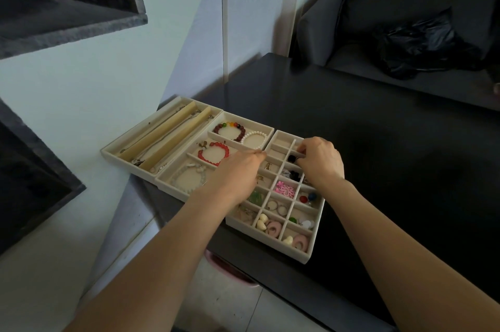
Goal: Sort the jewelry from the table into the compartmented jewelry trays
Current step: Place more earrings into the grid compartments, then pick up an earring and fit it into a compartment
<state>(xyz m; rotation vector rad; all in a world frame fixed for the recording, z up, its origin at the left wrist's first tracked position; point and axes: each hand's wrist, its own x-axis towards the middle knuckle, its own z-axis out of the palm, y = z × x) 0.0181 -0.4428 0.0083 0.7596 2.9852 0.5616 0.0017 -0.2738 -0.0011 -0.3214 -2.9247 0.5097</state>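
Open dark desk (378, 155) right of and behind the small-cell tray (315, 247). On the left, trays packed edge to edge against the wall (81, 82). Both forearms above the near cells.

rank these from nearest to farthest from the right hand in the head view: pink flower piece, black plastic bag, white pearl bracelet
1. pink flower piece, in the grid tray, just below the right hand
2. white pearl bracelet, middle tray, to its left
3. black plastic bag, far back right
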